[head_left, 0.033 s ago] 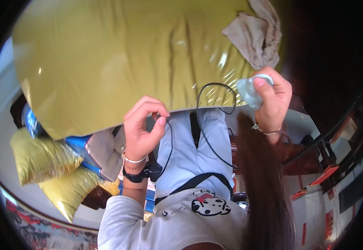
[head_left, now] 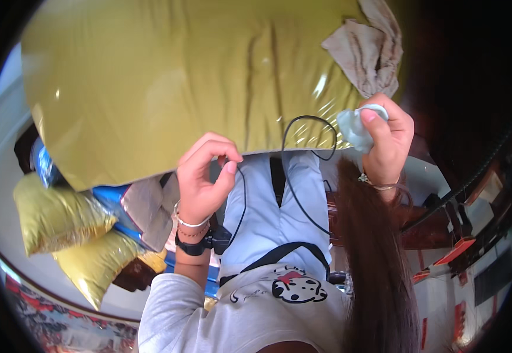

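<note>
My right hand (head_left: 388, 141) is closed around a crumpled pale blue-green cloth (head_left: 355, 129), thumb pressed on top, at the right end of a yellow shiny-covered surface (head_left: 150, 88). At the surface's near edge is my left hand (head_left: 204, 179), its fingers curled and thumb close to the index finger; what lies in the pinch, if anything, is hidden. A thin black cable (head_left: 285, 170) runs up beside the left fingertips and also loops between my two hands, partly over the yellow cover.
A wrinkled beige cloth (head_left: 365, 53) lies on the cover beyond my right hand. Yellow plastic-wrapped cushions (head_left: 56, 215) are stacked at the left, beside a blue and beige item (head_left: 144, 212). Long hair (head_left: 373, 253) hangs by my right forearm. Dark wooden furniture (head_left: 420, 226) stands at the right.
The scene sits slightly further right in the picture. Both hands keep the same grip and nearly the same place over the yellow cover.
</note>
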{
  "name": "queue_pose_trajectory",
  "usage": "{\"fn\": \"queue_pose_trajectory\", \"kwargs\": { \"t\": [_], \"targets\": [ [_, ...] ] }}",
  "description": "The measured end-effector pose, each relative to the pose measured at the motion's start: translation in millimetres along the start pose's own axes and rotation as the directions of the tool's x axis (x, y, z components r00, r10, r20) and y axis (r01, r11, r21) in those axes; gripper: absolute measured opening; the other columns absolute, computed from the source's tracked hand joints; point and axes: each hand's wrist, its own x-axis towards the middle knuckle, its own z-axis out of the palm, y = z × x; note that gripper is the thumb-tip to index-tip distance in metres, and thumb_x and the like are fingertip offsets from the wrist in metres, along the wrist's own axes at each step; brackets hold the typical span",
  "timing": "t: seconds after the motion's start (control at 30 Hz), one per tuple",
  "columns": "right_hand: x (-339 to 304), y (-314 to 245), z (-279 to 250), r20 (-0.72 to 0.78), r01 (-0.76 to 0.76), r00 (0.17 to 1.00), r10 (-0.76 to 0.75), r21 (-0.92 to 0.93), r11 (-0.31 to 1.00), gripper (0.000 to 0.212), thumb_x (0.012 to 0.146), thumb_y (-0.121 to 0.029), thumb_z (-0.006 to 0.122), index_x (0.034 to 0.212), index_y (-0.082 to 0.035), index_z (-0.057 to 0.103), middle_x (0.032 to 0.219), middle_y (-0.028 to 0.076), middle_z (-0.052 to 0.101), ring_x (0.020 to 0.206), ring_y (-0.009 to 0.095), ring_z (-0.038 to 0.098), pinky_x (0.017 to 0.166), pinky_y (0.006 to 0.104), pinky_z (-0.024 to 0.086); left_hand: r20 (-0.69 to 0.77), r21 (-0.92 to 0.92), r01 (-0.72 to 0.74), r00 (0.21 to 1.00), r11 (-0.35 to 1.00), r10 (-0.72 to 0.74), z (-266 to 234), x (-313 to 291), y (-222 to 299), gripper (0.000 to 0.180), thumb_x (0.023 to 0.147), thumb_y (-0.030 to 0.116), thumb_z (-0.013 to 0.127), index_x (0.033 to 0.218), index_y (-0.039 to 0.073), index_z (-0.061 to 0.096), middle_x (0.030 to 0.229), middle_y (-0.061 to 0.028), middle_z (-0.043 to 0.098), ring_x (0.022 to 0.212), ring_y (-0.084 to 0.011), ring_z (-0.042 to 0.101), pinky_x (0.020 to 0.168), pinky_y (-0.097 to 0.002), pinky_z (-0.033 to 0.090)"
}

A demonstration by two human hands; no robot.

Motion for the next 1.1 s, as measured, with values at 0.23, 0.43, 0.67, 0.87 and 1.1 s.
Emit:
{"fn": "queue_pose_trajectory", "kwargs": {
  "t": [0.23,0.43,0.67,0.87,1.1],
  "targets": [
    [-1,0,45,0.191,-0.019,0.981,0.039,-0.102,0.995,0.019,0.081,-0.013,0.054,0.067,0.000,0.051,0.061,0.000,0.049,0.055,0.005,0.040,0.050,0.0205,0.030,-0.091,-0.106,-0.015,0.996,0.994,0.005,-32,-37,-14,0.006,0.079,0.000,0.051,0.075,-0.002,0.055,0.074,-0.0079,0.055,0.065,-0.0142,0.050,0.061,-0.0234,0.040],
    [-9,4,90,0.337,-0.032,0.938,0.078,-0.141,0.989,0.016,0.082,-0.010,0.056,0.070,0.000,0.055,0.062,-0.001,0.054,0.056,0.004,0.045,0.051,0.0194,0.035,-0.108,-0.192,0.065,0.990,0.979,-0.087,-65,-84,-30,0.015,0.083,0.003,0.048,0.070,-0.002,0.047,0.068,-0.0072,0.048,0.060,-0.0147,0.043,0.057,-0.0247,0.036],
    [-27,13,150,0.486,0.120,0.873,0.047,-0.307,0.944,0.016,0.082,-0.010,0.057,0.069,0.000,0.054,0.061,-0.002,0.052,0.056,0.004,0.043,0.051,0.0189,0.033,-0.198,-0.143,0.410,0.880,0.901,-0.432,-99,-191,-111,0.023,0.083,0.012,0.061,0.069,-0.003,0.050,0.058,-0.0043,0.044,0.054,-0.0138,0.041,0.052,-0.0249,0.035],
    [-53,7,196,0.532,0.161,0.847,0.022,-0.296,0.941,0.015,0.081,-0.010,0.058,0.071,0.000,0.054,0.064,-0.002,0.052,0.059,0.005,0.043,0.053,0.0191,0.032,-0.593,-0.061,0.631,0.600,0.774,-0.536,-65,-265,-211,0.027,0.069,0.003,0.071,0.095,0.007,0.064,0.083,-0.0068,0.061,0.070,-0.0210,0.059,0.062,-0.0325,0.047],
    [-83,9,232,0.584,0.206,0.812,0.013,-0.306,0.929,0.014,0.081,-0.009,0.058,0.070,0.000,0.054,0.064,-0.002,0.050,0.059,0.005,0.041,0.054,0.0192,0.031,-0.485,-0.126,0.725,0.550,0.677,-0.680,-66,-293,-244,0.039,0.066,0.001,0.072,0.102,0.007,0.059,0.084,-0.0098,0.062,0.076,-0.0227,0.061,0.071,-0.0341,0.049]
  ]
}}
